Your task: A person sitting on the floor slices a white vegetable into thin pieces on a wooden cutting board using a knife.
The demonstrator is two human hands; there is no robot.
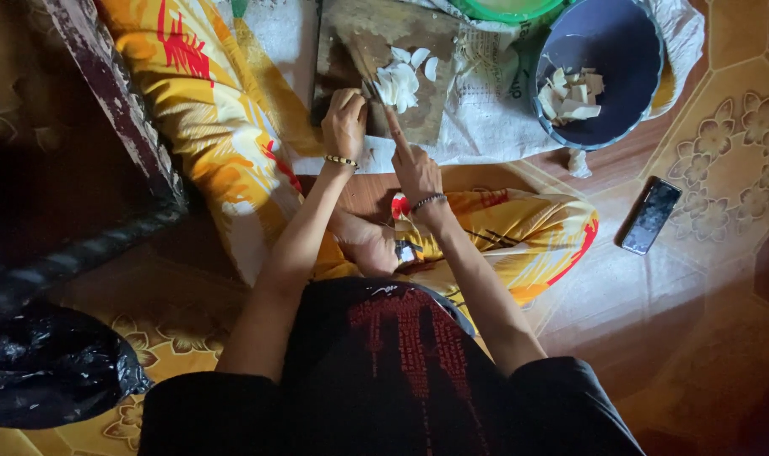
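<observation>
The person sits on the floor (697, 338) and works at a wooden cutting board (359, 42) lying at 12 o'clock from the body, on a pale sack (486, 110) spread over the tiles.

The left hand (344, 122) is curled shut; a bit of knife (370, 91) seems to show just past its knuckles, but the handle is hidden, so whether the grip is on it cannot be told for sure. The right hand (415, 169) is partly open, its forefinger stretched out toward 11 o'clock, the tip touching or just beside the near edge of the white slices (399, 84).

Those slices lie in a small heap on the board, at 1 o'clock from the left hand and at 12 o'clock from the right. The heap's long axis runs roughly from 7 to 1 o'clock, a few loose slices trailing off at the far end. The left hand is the nearer of the two, just beside the heap; the right reaches it only by its fingertip.

At 2 o'clock from the heap a dark blue bowl (629, 93) holds more cut white pieces (570, 95). A green rim (507, 10) shows at the top edge, and a dark phone (650, 215) lies on the floor at 4 o'clock, well apart.
</observation>
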